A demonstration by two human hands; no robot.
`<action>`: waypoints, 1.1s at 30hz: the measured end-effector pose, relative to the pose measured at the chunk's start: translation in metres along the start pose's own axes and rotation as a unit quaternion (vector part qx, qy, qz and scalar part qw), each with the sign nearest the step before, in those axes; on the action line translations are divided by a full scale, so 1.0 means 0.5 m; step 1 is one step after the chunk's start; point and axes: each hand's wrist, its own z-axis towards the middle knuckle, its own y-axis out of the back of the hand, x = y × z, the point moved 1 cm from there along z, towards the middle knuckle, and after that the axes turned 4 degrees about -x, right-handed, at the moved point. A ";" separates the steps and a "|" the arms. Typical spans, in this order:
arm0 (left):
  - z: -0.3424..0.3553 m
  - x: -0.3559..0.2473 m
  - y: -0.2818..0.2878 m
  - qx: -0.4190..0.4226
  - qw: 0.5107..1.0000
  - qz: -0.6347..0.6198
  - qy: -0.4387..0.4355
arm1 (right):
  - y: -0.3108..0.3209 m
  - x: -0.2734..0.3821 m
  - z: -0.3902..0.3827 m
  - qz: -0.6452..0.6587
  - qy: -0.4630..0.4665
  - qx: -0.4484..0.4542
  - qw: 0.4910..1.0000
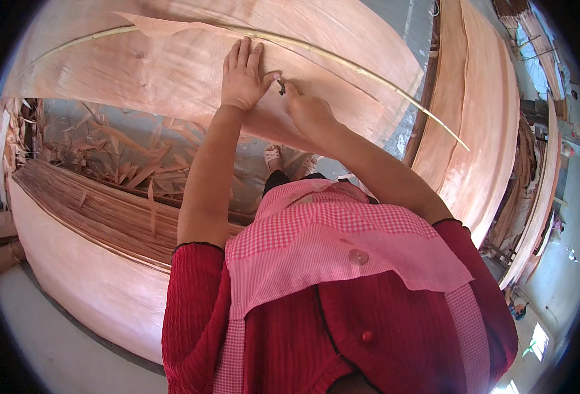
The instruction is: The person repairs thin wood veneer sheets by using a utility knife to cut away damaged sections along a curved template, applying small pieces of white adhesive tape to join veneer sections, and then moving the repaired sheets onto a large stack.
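A broad sheet of pale pinkish wood veneer [139, 65] lies in front of me at the top of the view. My left hand [243, 75] rests flat on it, fingers stretched forward, thumb pointing out to the right. Close by that thumb is a small dark tool [281, 87], gripped in the closed fingers of my right hand [310, 113]; its exact kind is too small to make out. Beyond my hands, a long thin bamboo-like stick [362, 64] crosses the veneer from left to right. A loose, ragged-edged veneer piece [165, 26] lies partly along the stick.
A thick stack of veneer sheets [93, 230] stands at the lower left. Torn veneer scraps [139, 154] cover the floor between it and the work surface. To the right is another veneer stack [480, 125], with the stick's end reaching over it. My feet stand below the near edge.
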 end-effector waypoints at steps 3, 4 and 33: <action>-0.002 0.002 -0.003 -0.004 1.000 0.003 0.003 | 0.002 0.002 -0.005 -0.007 0.000 0.013 1.000; -0.003 0.002 -0.004 -0.004 1.000 0.006 0.002 | 0.004 0.002 -0.006 -0.016 -0.006 0.024 1.000; -0.046 -0.103 -0.014 -0.061 0.994 -0.090 0.028 | 0.128 -0.194 -0.106 -0.090 0.100 0.030 0.990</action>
